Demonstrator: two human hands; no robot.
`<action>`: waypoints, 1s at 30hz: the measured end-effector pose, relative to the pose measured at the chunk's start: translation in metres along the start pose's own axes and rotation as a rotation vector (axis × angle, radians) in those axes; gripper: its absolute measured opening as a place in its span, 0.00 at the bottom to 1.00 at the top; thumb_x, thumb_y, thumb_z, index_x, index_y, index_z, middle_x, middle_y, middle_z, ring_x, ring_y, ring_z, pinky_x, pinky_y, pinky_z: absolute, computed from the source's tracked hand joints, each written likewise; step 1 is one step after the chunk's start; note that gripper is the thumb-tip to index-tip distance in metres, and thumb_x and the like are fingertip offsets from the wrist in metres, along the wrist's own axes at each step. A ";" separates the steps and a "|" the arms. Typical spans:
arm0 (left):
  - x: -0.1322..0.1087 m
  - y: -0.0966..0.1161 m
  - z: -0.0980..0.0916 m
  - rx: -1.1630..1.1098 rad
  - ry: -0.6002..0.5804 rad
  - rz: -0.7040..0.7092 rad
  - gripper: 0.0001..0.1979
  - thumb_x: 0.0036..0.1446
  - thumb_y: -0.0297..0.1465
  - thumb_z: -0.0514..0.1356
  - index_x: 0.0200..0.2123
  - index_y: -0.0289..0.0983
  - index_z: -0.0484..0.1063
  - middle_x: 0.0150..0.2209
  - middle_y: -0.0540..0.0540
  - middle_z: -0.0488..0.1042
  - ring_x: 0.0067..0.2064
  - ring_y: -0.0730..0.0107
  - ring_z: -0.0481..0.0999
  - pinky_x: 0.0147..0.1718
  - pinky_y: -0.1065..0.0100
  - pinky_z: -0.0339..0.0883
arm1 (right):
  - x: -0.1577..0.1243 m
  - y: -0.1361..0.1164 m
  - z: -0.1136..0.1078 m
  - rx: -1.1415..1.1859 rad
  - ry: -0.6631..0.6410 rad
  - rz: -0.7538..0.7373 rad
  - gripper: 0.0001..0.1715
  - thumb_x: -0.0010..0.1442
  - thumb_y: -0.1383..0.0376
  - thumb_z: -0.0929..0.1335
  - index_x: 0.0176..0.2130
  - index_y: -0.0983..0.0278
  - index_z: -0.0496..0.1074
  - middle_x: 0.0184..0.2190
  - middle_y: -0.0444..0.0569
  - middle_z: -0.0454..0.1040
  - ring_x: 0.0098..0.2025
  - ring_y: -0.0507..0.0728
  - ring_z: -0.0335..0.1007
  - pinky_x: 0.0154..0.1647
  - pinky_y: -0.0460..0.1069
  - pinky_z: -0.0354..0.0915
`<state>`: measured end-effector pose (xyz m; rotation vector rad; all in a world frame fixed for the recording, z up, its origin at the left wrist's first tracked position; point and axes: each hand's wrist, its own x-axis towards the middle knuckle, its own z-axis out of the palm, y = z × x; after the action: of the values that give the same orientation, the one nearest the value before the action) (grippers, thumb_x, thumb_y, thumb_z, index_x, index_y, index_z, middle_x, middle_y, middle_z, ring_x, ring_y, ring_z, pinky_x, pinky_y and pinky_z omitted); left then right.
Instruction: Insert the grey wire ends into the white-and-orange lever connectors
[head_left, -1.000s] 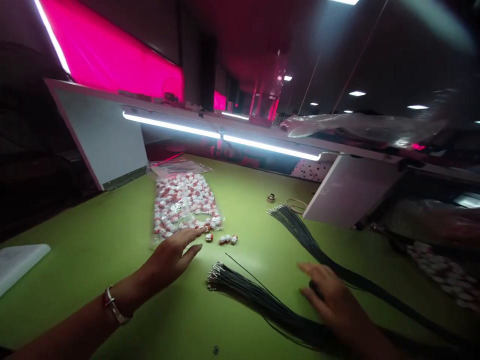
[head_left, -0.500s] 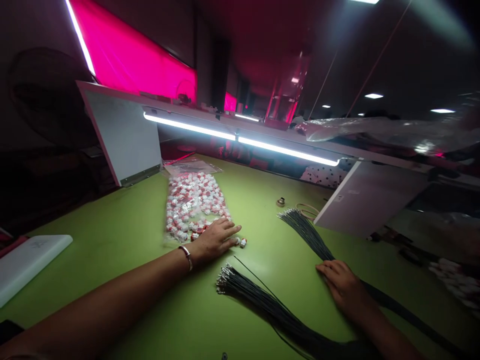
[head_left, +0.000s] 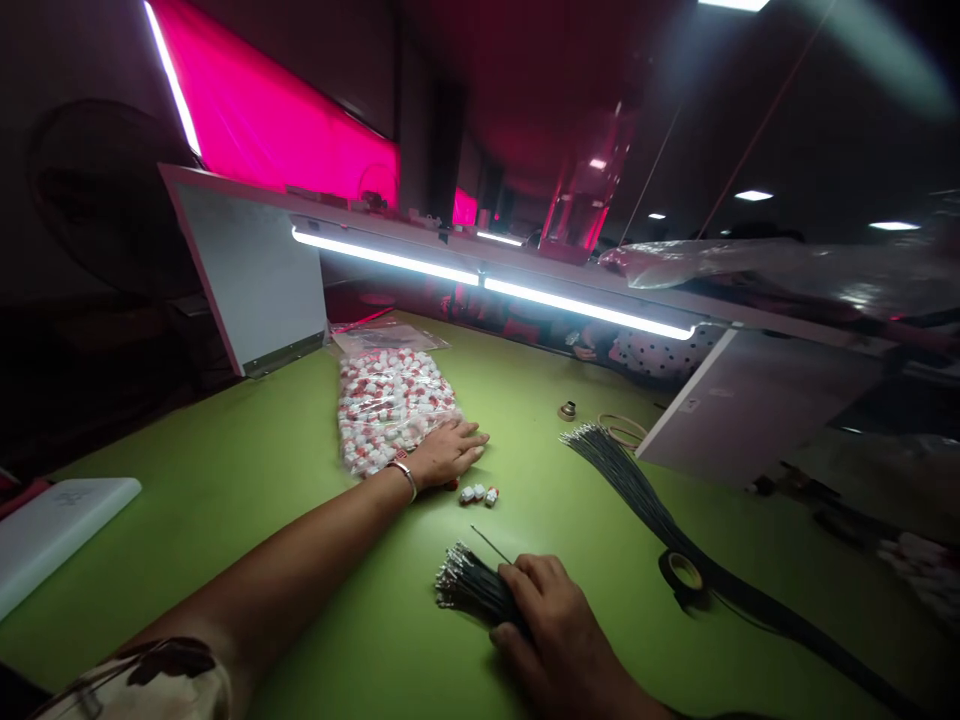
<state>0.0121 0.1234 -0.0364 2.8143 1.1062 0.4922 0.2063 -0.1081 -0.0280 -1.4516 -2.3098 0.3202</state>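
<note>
My left hand (head_left: pixel 448 453) lies flat against the near edge of a clear plastic bag of red-and-white wire connectors (head_left: pixel 394 412), holding nothing. Just beyond its fingertips, several loose connectors (head_left: pixel 478 494) sit on the green work table (head_left: pixel 300 570). My right hand (head_left: pixel 547 620) is closed around a bundle of thin black wires (head_left: pixel 472 585), whose crimped metal ends fan out to the left. A longer bundle of black wires (head_left: pixel 637 490) runs to the right, with a roll of black tape (head_left: pixel 681 575) lying on it.
Rubber bands (head_left: pixel 621 430) and a small brass fitting (head_left: pixel 568 410) lie at the far side. A white board (head_left: pixel 60 530) sits at the left edge. White panels (head_left: pixel 247 270) stand along the back under a lit tube. Beyond them shows a co-worker's polka-dot sleeve (head_left: pixel 660 355).
My right hand has moved from the far wire bundle to grip the near one, pulling it together. A tape roll now shows on the far bundle. My left hand has stayed at the bag.
</note>
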 end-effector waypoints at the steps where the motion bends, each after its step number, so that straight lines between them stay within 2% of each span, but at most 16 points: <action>1: -0.002 0.003 -0.001 0.000 0.001 0.012 0.23 0.70 0.38 0.46 0.61 0.38 0.69 0.62 0.37 0.68 0.61 0.53 0.66 0.62 0.52 0.53 | 0.000 0.002 0.005 -0.030 0.007 -0.025 0.25 0.57 0.68 0.68 0.54 0.67 0.69 0.47 0.59 0.73 0.47 0.67 0.67 0.47 0.61 0.68; 4: -0.017 0.016 -0.003 -0.002 0.005 0.062 0.23 0.70 0.38 0.46 0.60 0.41 0.70 0.61 0.38 0.70 0.60 0.52 0.67 0.61 0.49 0.55 | 0.000 0.010 0.017 -0.096 0.058 -0.064 0.29 0.52 0.68 0.69 0.54 0.68 0.69 0.46 0.59 0.73 0.45 0.68 0.68 0.43 0.62 0.68; 6: -0.032 0.025 -0.005 -0.003 0.020 0.088 0.22 0.69 0.39 0.49 0.60 0.42 0.70 0.63 0.37 0.67 0.63 0.45 0.64 0.61 0.43 0.54 | 0.002 0.012 0.023 -0.135 0.092 -0.062 0.29 0.49 0.67 0.70 0.52 0.67 0.70 0.45 0.59 0.73 0.43 0.68 0.69 0.39 0.61 0.69; 9: -0.053 0.036 -0.012 -0.007 0.033 0.131 0.21 0.67 0.41 0.52 0.62 0.49 0.67 0.68 0.41 0.61 0.66 0.39 0.58 0.60 0.37 0.55 | 0.004 0.014 0.028 -0.158 0.096 -0.082 0.29 0.47 0.65 0.71 0.50 0.67 0.70 0.43 0.59 0.74 0.41 0.68 0.69 0.36 0.60 0.69; 11: -0.064 0.039 -0.022 -0.016 0.057 0.149 0.23 0.67 0.39 0.53 0.64 0.48 0.65 0.69 0.40 0.57 0.67 0.41 0.59 0.61 0.41 0.57 | 0.003 0.017 0.030 -0.149 0.119 -0.089 0.30 0.47 0.64 0.71 0.51 0.66 0.70 0.43 0.58 0.75 0.41 0.68 0.69 0.38 0.60 0.69; 13: -0.072 0.037 -0.037 -0.035 0.086 0.149 0.22 0.67 0.37 0.53 0.63 0.44 0.66 0.68 0.40 0.60 0.64 0.50 0.66 0.60 0.52 0.63 | 0.000 0.022 0.032 -0.126 0.151 -0.102 0.30 0.48 0.64 0.71 0.52 0.65 0.69 0.44 0.58 0.75 0.42 0.67 0.69 0.41 0.60 0.69; 15: -0.078 0.028 -0.053 -0.042 0.122 0.107 0.19 0.67 0.35 0.54 0.59 0.43 0.71 0.62 0.42 0.71 0.58 0.60 0.73 0.57 0.62 0.67 | -0.002 0.030 0.034 -0.099 0.153 -0.153 0.31 0.51 0.64 0.70 0.55 0.65 0.68 0.45 0.58 0.75 0.43 0.67 0.70 0.43 0.59 0.69; 16: -0.080 0.021 -0.061 -0.033 0.149 0.061 0.18 0.66 0.34 0.54 0.57 0.43 0.73 0.58 0.44 0.74 0.56 0.62 0.75 0.56 0.64 0.68 | -0.003 0.034 0.035 -0.088 0.151 -0.180 0.31 0.53 0.64 0.70 0.56 0.64 0.67 0.46 0.57 0.75 0.44 0.67 0.70 0.43 0.59 0.69; 18: -0.086 0.000 -0.073 0.010 0.209 -0.064 0.17 0.66 0.35 0.54 0.54 0.43 0.75 0.55 0.43 0.77 0.56 0.59 0.74 0.58 0.59 0.66 | -0.005 0.040 0.038 -0.068 0.146 -0.212 0.32 0.55 0.62 0.70 0.58 0.63 0.66 0.47 0.57 0.75 0.44 0.66 0.70 0.43 0.57 0.70; 21: -0.094 -0.041 -0.082 0.087 0.293 -0.313 0.23 0.63 0.40 0.56 0.59 0.40 0.71 0.63 0.37 0.66 0.65 0.44 0.62 0.62 0.43 0.56 | -0.006 0.046 0.042 -0.050 0.169 -0.197 0.32 0.55 0.59 0.71 0.57 0.62 0.66 0.47 0.56 0.75 0.45 0.66 0.71 0.44 0.57 0.70; 22: -0.096 -0.055 -0.081 0.106 0.313 -0.406 0.24 0.63 0.40 0.56 0.60 0.38 0.70 0.64 0.36 0.65 0.66 0.40 0.59 0.62 0.39 0.54 | -0.007 0.048 0.043 -0.046 0.173 -0.189 0.32 0.55 0.58 0.72 0.57 0.61 0.67 0.47 0.56 0.75 0.45 0.66 0.71 0.44 0.57 0.70; 24: -0.098 -0.078 -0.075 0.113 0.315 -0.569 0.23 0.66 0.38 0.53 0.60 0.35 0.69 0.62 0.32 0.67 0.63 0.38 0.63 0.59 0.38 0.57 | -0.007 0.049 0.042 -0.031 0.161 -0.176 0.31 0.55 0.58 0.72 0.57 0.60 0.67 0.47 0.54 0.76 0.45 0.65 0.72 0.44 0.56 0.70; 27: -0.096 -0.096 -0.061 0.085 0.281 -0.700 0.19 0.66 0.36 0.56 0.57 0.35 0.70 0.55 0.36 0.72 0.54 0.50 0.73 0.53 0.46 0.68 | -0.004 0.048 0.033 0.011 0.126 -0.155 0.27 0.57 0.58 0.72 0.55 0.58 0.69 0.46 0.52 0.77 0.44 0.64 0.73 0.43 0.55 0.70; 30: -0.087 -0.095 -0.048 0.056 0.280 -0.754 0.18 0.64 0.36 0.60 0.55 0.36 0.69 0.54 0.40 0.72 0.50 0.57 0.75 0.48 0.51 0.72 | 0.007 0.042 0.014 0.059 0.046 -0.139 0.24 0.58 0.58 0.71 0.53 0.58 0.70 0.45 0.52 0.77 0.46 0.64 0.72 0.44 0.54 0.69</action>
<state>-0.1247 0.1327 -0.0319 2.1431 2.1039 0.7703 0.2314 -0.0838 -0.0556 -1.2505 -2.3292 0.3084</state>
